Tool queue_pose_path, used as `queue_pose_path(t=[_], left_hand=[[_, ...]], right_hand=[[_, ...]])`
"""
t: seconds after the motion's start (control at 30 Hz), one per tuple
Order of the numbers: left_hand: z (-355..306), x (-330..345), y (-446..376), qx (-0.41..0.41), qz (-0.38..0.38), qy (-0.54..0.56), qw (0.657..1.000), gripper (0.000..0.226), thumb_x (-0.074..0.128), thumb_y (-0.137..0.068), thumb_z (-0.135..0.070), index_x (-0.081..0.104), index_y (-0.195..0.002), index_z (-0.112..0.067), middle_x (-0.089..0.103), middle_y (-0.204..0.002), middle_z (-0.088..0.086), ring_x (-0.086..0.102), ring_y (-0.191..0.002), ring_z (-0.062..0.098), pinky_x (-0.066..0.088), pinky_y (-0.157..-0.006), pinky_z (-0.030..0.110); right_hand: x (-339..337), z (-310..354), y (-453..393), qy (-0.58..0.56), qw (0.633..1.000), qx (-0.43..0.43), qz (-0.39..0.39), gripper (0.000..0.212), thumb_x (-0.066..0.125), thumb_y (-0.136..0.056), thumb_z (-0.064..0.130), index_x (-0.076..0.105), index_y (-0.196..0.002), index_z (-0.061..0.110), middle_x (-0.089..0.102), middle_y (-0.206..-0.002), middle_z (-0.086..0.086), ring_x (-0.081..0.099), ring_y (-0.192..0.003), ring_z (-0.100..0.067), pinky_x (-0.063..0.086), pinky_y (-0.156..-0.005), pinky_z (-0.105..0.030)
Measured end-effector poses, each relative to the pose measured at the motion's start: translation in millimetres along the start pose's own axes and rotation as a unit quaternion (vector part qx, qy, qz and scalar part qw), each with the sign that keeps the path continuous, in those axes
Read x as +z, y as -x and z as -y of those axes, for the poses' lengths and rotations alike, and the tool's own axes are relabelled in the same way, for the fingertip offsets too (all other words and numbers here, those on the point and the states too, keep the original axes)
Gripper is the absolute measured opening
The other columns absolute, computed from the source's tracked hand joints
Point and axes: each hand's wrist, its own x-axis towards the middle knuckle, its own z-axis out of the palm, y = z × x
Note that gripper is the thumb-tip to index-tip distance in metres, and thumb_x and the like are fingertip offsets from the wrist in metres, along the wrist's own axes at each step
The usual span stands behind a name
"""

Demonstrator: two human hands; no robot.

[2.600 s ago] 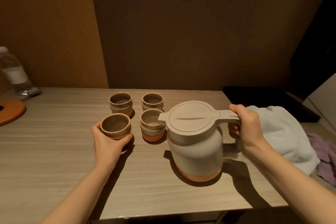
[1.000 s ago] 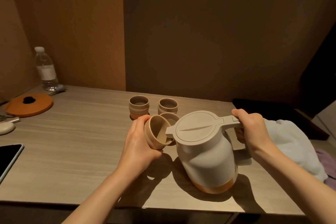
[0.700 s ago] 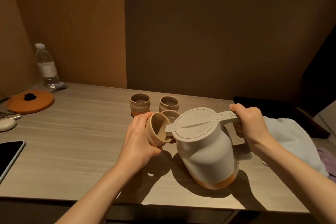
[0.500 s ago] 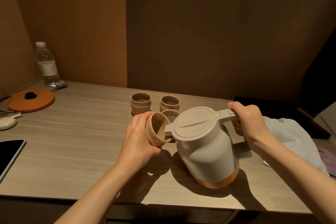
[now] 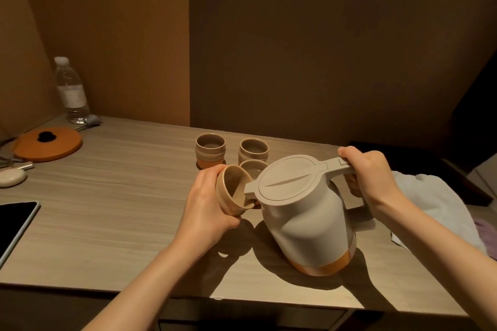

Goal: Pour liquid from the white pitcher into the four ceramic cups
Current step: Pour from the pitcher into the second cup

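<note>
My right hand (image 5: pixel 369 172) grips the handle of the white pitcher (image 5: pixel 304 217), which leans left with its orange base partly off the table. Its spout reaches into a beige ceramic cup (image 5: pixel 231 196) that my left hand (image 5: pixel 207 209) holds tilted toward it, above the table. Whether liquid is flowing cannot be told. Three more cups stand behind: one at the back left (image 5: pixel 210 150), one at the back right (image 5: pixel 253 149), and a third (image 5: pixel 252 166) partly hidden by the held cup and the lid.
A white towel (image 5: pixel 435 209) lies right of the pitcher, with purple cloth beyond it. At the left are a water bottle (image 5: pixel 71 91), an orange round lid (image 5: pixel 48 144), a small white object (image 5: pixel 12 177) and a dark tablet (image 5: pixel 14 226). The table's front edge runs near my forearms.
My left hand lifted the front-left cup off the table and tilted it to the spout. The pitcher has been tipped further left over the last second.
</note>
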Motion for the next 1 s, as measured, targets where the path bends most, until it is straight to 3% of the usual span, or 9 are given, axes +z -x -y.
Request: queue_pose_path(t=[1.0], left_hand=[[15,7,2,-0.02,-0.002,0.029,0.999,0.098,0.093,-0.051,-0.016,0.041,-0.134,-0.028,0.049,-0.13,-0.009,0.046,-0.119,0.01,0.041,-0.093,0.025]], right_hand=[[7,5,-5,0.041,0.999,-0.004,0.004,0.047,0.053,-0.087,0.027,0.044,-0.044,0.011,0.034,-0.039,0.0,0.027,-0.039,-0.013,0.023,-0.045,-0.027]])
